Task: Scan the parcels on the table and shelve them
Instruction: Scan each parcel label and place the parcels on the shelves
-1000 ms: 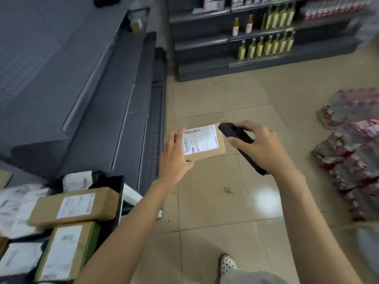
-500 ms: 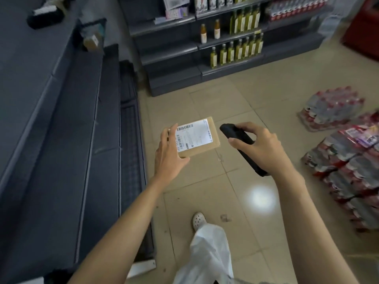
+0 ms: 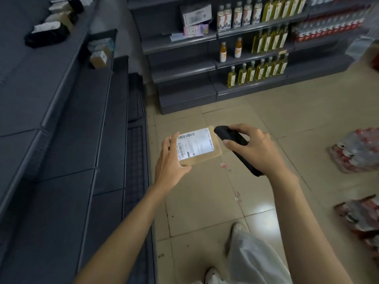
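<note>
Parcel, a small flat brown box with a white label on its top face, was held in the air above the tiled floor, in front of the person. The left hand gripped it at its left and near edge, thumb on the label side and the fingers hidden under the box. The right hand was closed around a black handheld scanner, and the front end of the scanner was at the right upper corner of the parcel, just beside the label. On the left stood dark grey shelves, with a few parcels on the top level far away. Straight ahead a second shelf unit carried bottles. Packs of drinks in plastic wrap lay on the floor at the right.
</note>
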Demonstrator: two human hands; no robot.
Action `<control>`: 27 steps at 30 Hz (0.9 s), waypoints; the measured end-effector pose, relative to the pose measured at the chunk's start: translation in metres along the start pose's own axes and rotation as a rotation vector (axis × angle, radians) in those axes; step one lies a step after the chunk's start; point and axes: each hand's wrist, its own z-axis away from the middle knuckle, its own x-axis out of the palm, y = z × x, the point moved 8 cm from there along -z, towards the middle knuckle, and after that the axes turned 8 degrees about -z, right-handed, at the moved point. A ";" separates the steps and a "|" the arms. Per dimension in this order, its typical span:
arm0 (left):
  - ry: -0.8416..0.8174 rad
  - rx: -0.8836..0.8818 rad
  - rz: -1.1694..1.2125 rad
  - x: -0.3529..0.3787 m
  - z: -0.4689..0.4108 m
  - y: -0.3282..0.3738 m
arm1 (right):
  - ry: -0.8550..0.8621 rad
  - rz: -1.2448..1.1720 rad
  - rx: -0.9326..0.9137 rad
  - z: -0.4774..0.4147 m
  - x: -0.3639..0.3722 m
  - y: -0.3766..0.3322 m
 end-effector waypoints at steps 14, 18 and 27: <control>-0.041 -0.173 0.014 0.033 -0.322 -0.095 | -0.135 0.034 -0.192 -0.397 0.054 -0.067; -0.035 -0.252 0.036 0.039 -0.386 -0.130 | -0.203 0.040 -0.211 -0.476 0.087 -0.075; 0.005 -0.381 -0.005 0.025 -0.519 -0.243 | -0.361 0.125 -0.197 -0.639 0.192 -0.113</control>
